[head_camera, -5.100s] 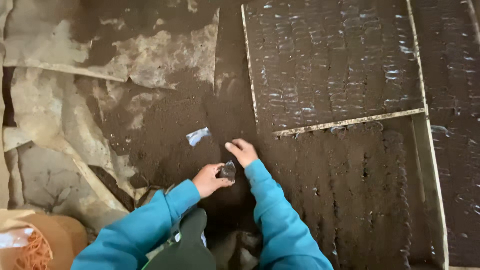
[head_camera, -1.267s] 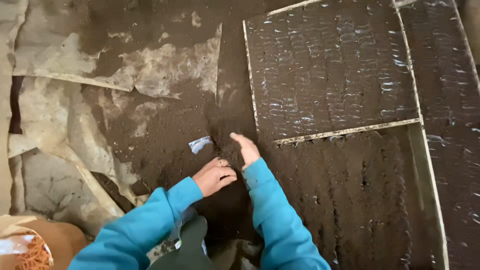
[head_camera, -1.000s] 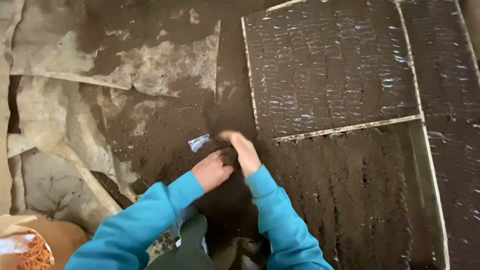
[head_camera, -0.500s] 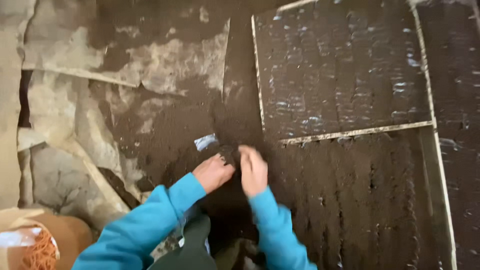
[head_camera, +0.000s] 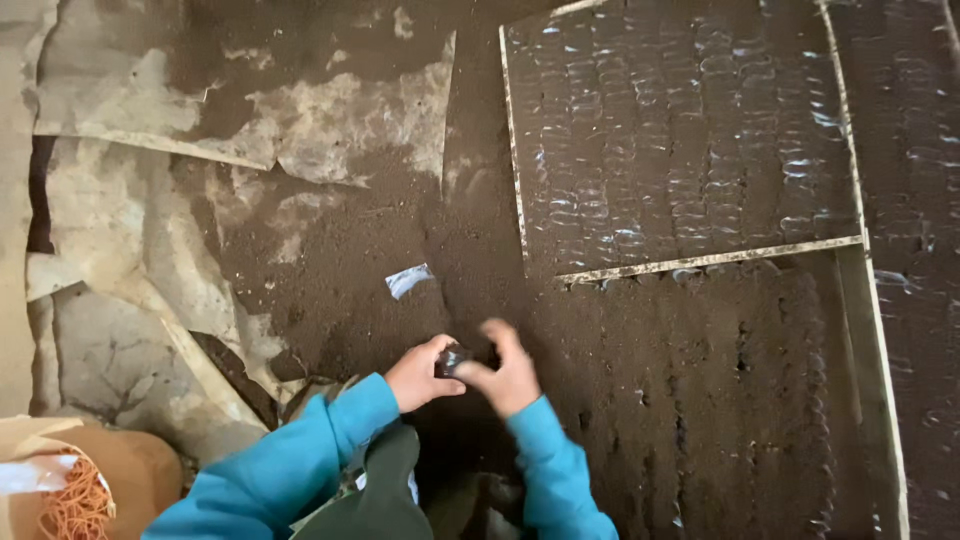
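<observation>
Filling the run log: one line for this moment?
left hand: holds small dark object | right hand: touching it | below: soil | nearby: clear scrap

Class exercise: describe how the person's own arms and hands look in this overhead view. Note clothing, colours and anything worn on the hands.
Both arms wear long bright blue sleeves, the left sleeve and the right sleeve, each ending in a snug cuff at the wrist. The left hand and right hand are bare, with no gloves. No ring, watch or marking can be made out; the right hand is blurred.
</observation>
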